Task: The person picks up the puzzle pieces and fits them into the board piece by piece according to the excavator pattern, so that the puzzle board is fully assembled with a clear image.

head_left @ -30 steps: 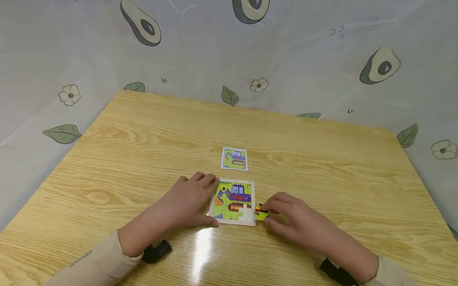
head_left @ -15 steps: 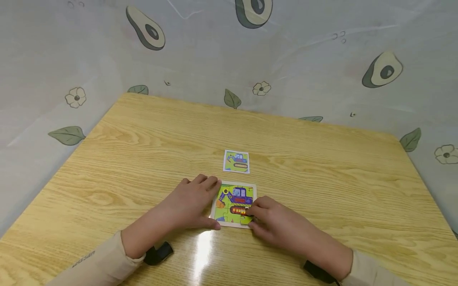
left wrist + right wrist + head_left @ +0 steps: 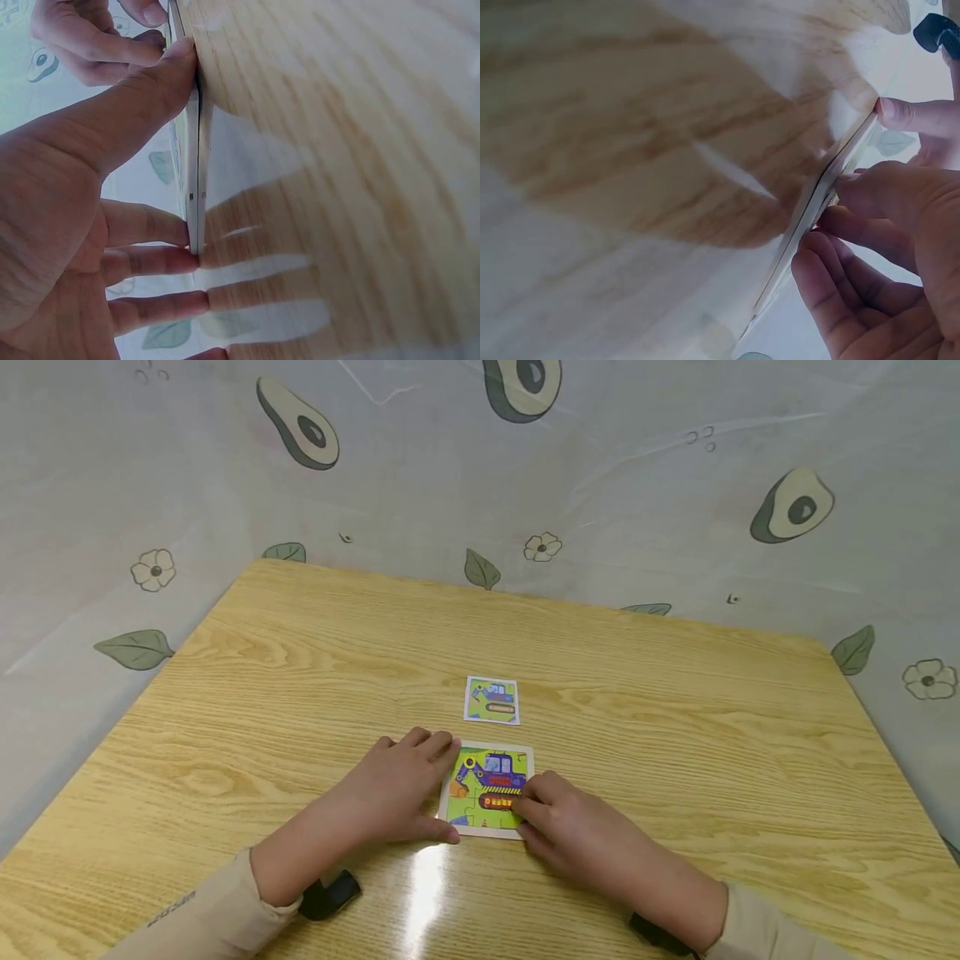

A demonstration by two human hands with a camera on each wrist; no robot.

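A jigsaw puzzle [image 3: 487,768] of a purple-blue excavator on green lies in a white-rimmed tray at the middle of the table. My left hand [image 3: 397,789] rests along the tray's left side, fingers fairly straight at the far corner and thumb at the near corner; in the left wrist view its thumb [image 3: 169,71] touches the tray's edge [image 3: 193,176]. My right hand [image 3: 573,822] is at the lower right corner of the puzzle, its thumb and forefinger pinching a puzzle piece there, mostly hidden under them. In the right wrist view its thumb [image 3: 877,187] meets the tray.
Beyond the tray lies a small card [image 3: 491,700] with the same excavator picture. The wooden table [image 3: 315,668] reaches back to a cloth [image 3: 405,468] printed with avocados and leaves. Black wrist straps [image 3: 330,895] sit on the forearms.
My right hand has moved left with the puzzle piece, from beside the tray onto the open gap at its lower right, and the piece now sits there. My left hand stays put.
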